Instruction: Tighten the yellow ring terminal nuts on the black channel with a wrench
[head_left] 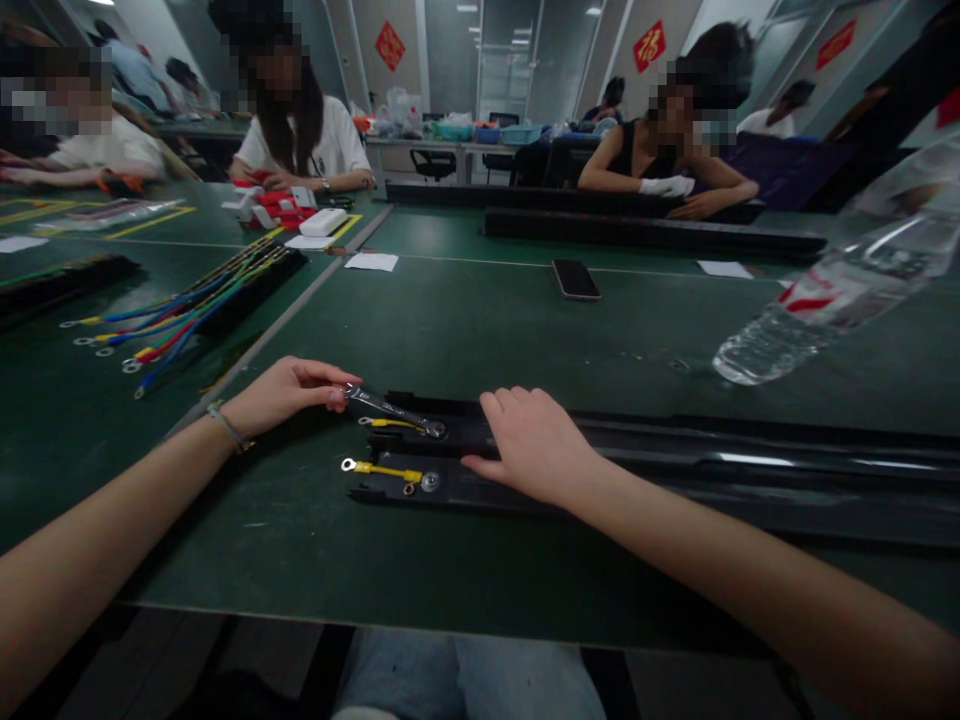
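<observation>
My left hand (pixel 300 388) pinches one end of a metal wrench (pixel 390 408) between thumb and fingers. The wrench's ring end sits over a fastener on a long black channel-shaped strip (pixel 637 440). Beside it, a short yellow wire with a ring terminal (pixel 384 470) is fixed to a second black strip (pixel 480 487) by a round bolt. Another yellow wire (pixel 394 423) lies partly under the wrench. My right hand (pixel 532 440) is closed over the black strips to the right of the wrench, its fingers bent across their far side.
A bundle of coloured wires with ring terminals (pixel 172 320) lies at the left. A phone (pixel 576 279) and a clear water bottle (pixel 825 290) are beyond the strips. Across the green table (pixel 450 330), people sit near red-and-white parts (pixel 274 207) and more black strips (pixel 652 232).
</observation>
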